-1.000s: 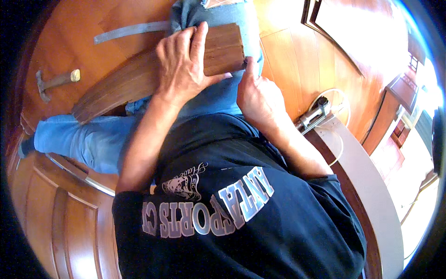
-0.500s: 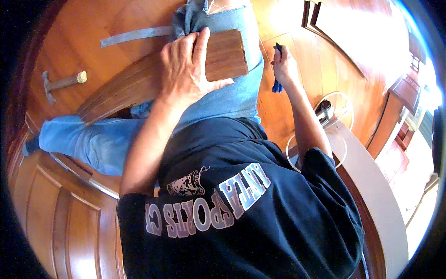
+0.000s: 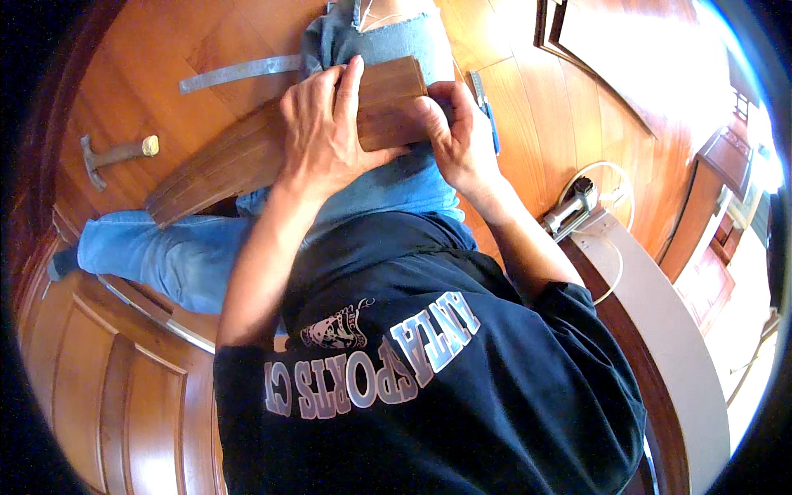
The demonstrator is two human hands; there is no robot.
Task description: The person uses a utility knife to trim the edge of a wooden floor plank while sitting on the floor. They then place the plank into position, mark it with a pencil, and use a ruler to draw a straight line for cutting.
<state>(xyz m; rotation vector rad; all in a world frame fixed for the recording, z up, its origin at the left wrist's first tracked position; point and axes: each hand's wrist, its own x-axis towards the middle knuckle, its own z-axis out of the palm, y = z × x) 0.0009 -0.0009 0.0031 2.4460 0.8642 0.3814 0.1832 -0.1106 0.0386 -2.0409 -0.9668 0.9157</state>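
A brown wooden floorboard point(image 3: 227, 157) lies slantwise across my jeans-clad legs. My left hand point(image 3: 318, 136) holds it from above near its right part, fingertips at the far edge and thumb along the near edge. My right hand point(image 3: 462, 136) pinches the board's right end, thumb on top and fingers curled round the end. Just right of that hand, a blue utility knife point(image 3: 492, 124) shows, partly hidden behind the fingers; it appears to be on the floor.
On the wooden floor at left lies a claw hammer point(image 3: 120, 154). A metal ruler point(image 3: 239, 73) lies beyond the board. A nail gun point(image 3: 573, 206) with a pale hose is at right, by a low grey-topped ledge point(image 3: 660, 313). Panels point(image 3: 627, 58) lie at the far right.
My right hand has moved left from out over the floor to the board's end and let go of the utility knife. My left hand stays on the board.
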